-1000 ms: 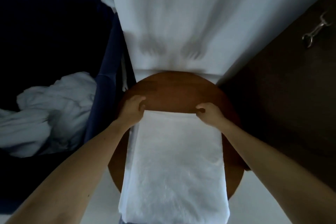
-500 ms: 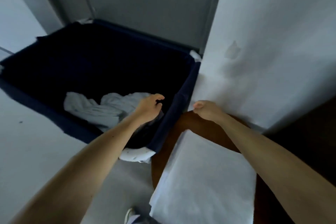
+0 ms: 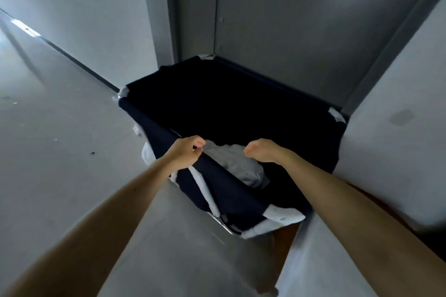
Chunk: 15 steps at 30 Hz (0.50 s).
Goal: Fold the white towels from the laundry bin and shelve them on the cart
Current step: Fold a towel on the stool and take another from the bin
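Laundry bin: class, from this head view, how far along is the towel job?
Done: one folded towel lies on the brown table. In hand: left hand and right hand reach over the laundry bin, no towel lifted yet. Left: the crumpled towel inside needs folding; shelving, cart not in view.
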Each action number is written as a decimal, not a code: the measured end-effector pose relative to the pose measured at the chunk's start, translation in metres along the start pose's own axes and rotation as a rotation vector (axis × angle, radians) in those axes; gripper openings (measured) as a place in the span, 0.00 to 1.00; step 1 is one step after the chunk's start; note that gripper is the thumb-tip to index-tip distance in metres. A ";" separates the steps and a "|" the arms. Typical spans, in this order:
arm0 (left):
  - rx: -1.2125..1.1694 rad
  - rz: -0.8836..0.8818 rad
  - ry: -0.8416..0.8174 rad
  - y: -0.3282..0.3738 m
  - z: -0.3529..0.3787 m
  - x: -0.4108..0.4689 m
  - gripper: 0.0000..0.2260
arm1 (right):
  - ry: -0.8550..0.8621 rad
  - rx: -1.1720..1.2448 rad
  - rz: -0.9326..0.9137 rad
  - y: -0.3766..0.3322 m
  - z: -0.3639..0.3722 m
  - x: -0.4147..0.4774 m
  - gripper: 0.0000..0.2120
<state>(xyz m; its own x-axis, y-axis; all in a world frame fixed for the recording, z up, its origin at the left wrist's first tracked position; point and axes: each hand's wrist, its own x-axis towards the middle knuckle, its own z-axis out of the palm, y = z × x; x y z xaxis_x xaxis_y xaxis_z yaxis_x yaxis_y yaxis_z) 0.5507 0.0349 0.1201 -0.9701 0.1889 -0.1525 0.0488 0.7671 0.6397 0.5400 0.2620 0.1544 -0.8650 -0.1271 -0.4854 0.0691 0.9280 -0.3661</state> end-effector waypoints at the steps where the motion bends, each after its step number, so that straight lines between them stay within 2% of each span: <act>1: -0.011 -0.015 0.019 -0.015 -0.008 -0.006 0.13 | 0.004 -0.005 0.003 -0.015 0.004 0.001 0.19; 7: -0.039 -0.045 0.126 -0.071 -0.058 -0.015 0.13 | -0.011 -0.071 -0.030 -0.083 0.011 0.021 0.19; 15: -0.066 0.007 0.166 -0.091 -0.081 0.028 0.13 | -0.061 -0.085 -0.034 -0.110 0.007 0.072 0.19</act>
<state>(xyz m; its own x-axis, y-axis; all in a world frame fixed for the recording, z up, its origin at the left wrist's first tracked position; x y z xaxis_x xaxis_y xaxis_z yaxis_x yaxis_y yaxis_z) 0.4994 -0.0792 0.1189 -0.9960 0.0859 -0.0247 0.0452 0.7231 0.6892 0.4733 0.1481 0.1547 -0.8341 -0.1775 -0.5223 -0.0042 0.9488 -0.3158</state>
